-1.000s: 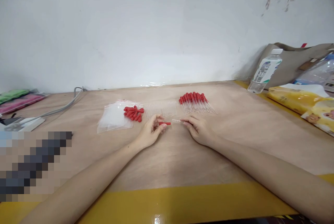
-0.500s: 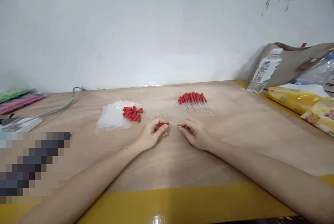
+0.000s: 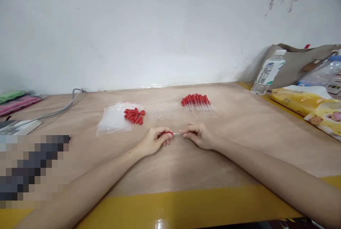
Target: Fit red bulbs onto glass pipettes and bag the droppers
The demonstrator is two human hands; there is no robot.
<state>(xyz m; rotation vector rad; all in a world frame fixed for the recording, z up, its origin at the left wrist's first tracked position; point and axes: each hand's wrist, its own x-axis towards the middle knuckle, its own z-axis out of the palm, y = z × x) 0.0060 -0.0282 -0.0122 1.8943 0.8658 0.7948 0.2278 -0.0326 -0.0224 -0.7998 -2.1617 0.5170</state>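
Observation:
Between thumb and fingers, my left hand (image 3: 156, 140) pinches a red rubber dropper bulb (image 3: 168, 133), mostly covered by the fingers. My right hand (image 3: 197, 136) grips a thin clear glass tube (image 3: 177, 133) whose left end meets the bulb's mouth; how deep it sits I cannot tell. Beyond my left hand lies a pile of loose red bulbs (image 3: 134, 116), partly on clear zip bags (image 3: 113, 119). A row of bare glass tubes (image 3: 163, 111) lies beyond the hands. To its right are several droppers with red bulbs (image 3: 197, 104), laid side by side.
A water bottle (image 3: 268, 72) stands at the back right, by a grey bag (image 3: 290, 62) and yellow tissue packs (image 3: 298, 99). A grey cable (image 3: 62, 108) and pink and green packets (image 3: 20, 105) are at the left. Yellow tape (image 3: 149, 206) runs along the brown table's front edge.
Both hands have come slightly nearer to me, with bulb and tube now lined up level. The tube was tilted before. The other things lie as they did.

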